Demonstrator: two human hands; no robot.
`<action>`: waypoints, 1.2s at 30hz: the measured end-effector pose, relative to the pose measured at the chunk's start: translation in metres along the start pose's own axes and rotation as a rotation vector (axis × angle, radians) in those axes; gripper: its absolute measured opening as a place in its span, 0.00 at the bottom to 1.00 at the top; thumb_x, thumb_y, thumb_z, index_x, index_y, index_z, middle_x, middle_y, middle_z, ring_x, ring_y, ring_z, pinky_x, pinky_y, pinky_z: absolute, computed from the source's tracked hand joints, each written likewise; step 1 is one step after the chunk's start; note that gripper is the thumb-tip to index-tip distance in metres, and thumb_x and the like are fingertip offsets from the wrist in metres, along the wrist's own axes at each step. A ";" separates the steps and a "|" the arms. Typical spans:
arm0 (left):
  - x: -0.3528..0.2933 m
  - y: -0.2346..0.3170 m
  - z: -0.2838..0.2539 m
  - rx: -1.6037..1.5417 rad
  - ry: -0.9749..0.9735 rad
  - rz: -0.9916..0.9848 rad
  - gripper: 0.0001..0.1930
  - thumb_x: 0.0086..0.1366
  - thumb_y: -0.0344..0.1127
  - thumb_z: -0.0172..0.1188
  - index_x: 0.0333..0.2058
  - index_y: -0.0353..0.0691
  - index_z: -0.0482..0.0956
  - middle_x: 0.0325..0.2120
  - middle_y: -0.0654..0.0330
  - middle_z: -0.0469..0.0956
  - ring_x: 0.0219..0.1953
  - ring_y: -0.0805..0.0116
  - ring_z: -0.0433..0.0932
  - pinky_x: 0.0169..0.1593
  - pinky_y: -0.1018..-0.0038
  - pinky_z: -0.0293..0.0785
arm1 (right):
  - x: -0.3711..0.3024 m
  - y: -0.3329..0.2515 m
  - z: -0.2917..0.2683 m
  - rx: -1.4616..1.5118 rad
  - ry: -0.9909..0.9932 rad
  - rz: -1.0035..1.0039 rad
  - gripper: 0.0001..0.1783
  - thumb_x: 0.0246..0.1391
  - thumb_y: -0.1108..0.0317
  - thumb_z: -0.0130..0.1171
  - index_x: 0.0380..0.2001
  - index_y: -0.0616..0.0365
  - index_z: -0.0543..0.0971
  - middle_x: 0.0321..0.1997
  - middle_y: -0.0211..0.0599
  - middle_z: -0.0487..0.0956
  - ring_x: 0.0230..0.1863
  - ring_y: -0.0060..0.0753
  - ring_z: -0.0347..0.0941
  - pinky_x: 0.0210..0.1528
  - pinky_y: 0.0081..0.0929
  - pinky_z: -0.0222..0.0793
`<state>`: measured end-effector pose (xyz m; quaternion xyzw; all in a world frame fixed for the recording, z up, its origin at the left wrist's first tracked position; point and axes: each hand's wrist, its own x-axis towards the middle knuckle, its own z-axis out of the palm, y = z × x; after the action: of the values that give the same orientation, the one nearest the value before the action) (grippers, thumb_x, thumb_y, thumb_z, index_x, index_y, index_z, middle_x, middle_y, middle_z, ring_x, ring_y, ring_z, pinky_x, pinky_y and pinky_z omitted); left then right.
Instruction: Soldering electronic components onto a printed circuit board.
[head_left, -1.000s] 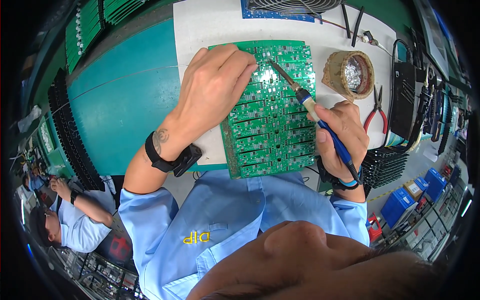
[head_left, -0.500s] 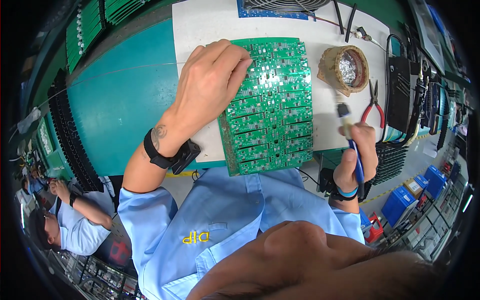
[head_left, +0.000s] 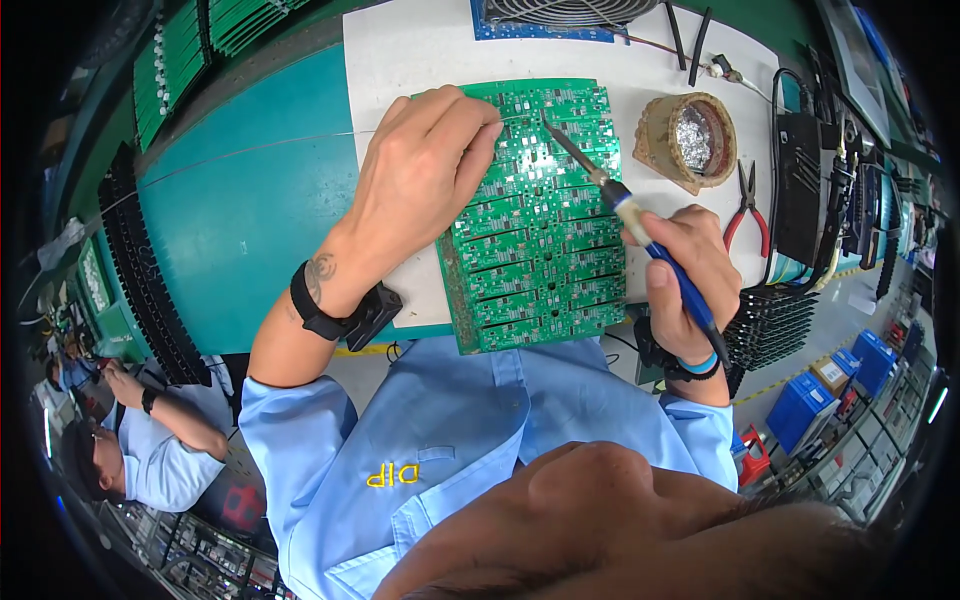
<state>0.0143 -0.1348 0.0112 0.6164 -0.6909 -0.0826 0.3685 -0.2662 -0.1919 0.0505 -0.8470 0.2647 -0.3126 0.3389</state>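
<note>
A green panel of circuit boards (head_left: 545, 235) lies in front of me, densely covered with small parts. My left hand (head_left: 420, 170) rests over its upper left part, fingers pinched together. A thin solder wire (head_left: 300, 137) runs in from the left to this hand; its end is hidden by the fingers. My right hand (head_left: 695, 275) is closed around a blue-handled soldering iron (head_left: 632, 215). The iron slants up and left over the panel, its tip at the upper middle among the parts. Whether the tip touches a joint I cannot tell.
Right of the panel stands a crusted round pot (head_left: 655, 135) with shiny metal scraps inside. Red-handled pliers (head_left: 748, 215) lie beside it. A fan (head_left: 570, 10) sits at the far edge, near black tubes (head_left: 699, 45). Another person (head_left: 165, 435) works at the lower left.
My right hand has brought the soldering iron from beside the pot leftward, so its tip is now over the panel. My left hand has stayed nearly in place.
</note>
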 end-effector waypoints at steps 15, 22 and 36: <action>0.001 -0.003 0.003 -0.004 -0.010 0.006 0.05 0.60 0.24 0.67 0.34 0.36 0.80 0.29 0.58 0.77 0.31 0.57 0.77 0.37 0.64 0.69 | 0.011 0.006 0.008 -0.017 -0.044 -0.004 0.19 0.51 0.76 0.67 0.49 0.64 0.85 0.33 0.39 0.85 0.34 0.39 0.75 0.48 0.34 0.67; 0.001 -0.004 0.005 -0.010 -0.008 0.019 0.05 0.60 0.24 0.66 0.34 0.36 0.79 0.28 0.58 0.77 0.31 0.57 0.77 0.36 0.65 0.69 | 0.010 0.004 0.006 -0.034 -0.072 -0.002 0.18 0.54 0.74 0.65 0.49 0.66 0.84 0.35 0.41 0.85 0.36 0.40 0.75 0.48 0.35 0.68; 0.001 -0.001 0.005 -0.052 0.061 -0.093 0.06 0.59 0.23 0.66 0.33 0.35 0.78 0.29 0.56 0.77 0.31 0.54 0.77 0.38 0.60 0.72 | 0.017 -0.002 -0.006 -0.057 -0.056 0.012 0.15 0.60 0.72 0.60 0.48 0.70 0.83 0.37 0.47 0.86 0.38 0.40 0.73 0.45 0.34 0.70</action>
<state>0.0125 -0.1378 0.0077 0.6404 -0.6475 -0.0989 0.4012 -0.2591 -0.2040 0.0614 -0.8633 0.2688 -0.2789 0.3236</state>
